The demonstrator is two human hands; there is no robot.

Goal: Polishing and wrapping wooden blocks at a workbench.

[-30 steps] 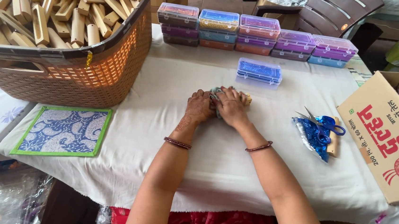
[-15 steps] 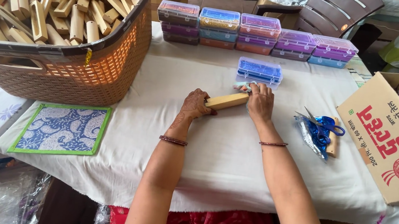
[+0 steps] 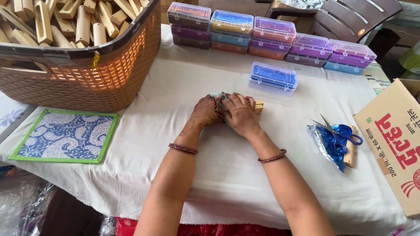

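A brown woven basket [image 3: 69, 67] heaped with pale wooden pieces [image 3: 53, 11] stood well to the left of the person's hands, with a blue patterned mat [image 3: 66, 135] in front of it on the white cloth [image 3: 225, 174].

At the cloth's middle, the left hand [image 3: 204, 111] and right hand [image 3: 238, 114] pressed together, both closed around a small wooden block [image 3: 258, 106]. Only its pale right end showed past the right hand's fingers. A scrap of shiny grey-blue material [image 3: 218, 96] peeked out between the hands; what it was could not be made out.

The block looked light, stiff and smooth, likely easy to hold by its long sides, though perhaps slippery under a wrap.

Just behind the hands lay a clear box of blue contents [image 3: 273, 76], and farther back a row of stacked coloured boxes [image 3: 271, 37]. To the right of the hands sat blue-handled scissors [image 3: 341, 136] on blue foil, then a cardboard carton [image 3: 407, 148], cut off by the frame edge.
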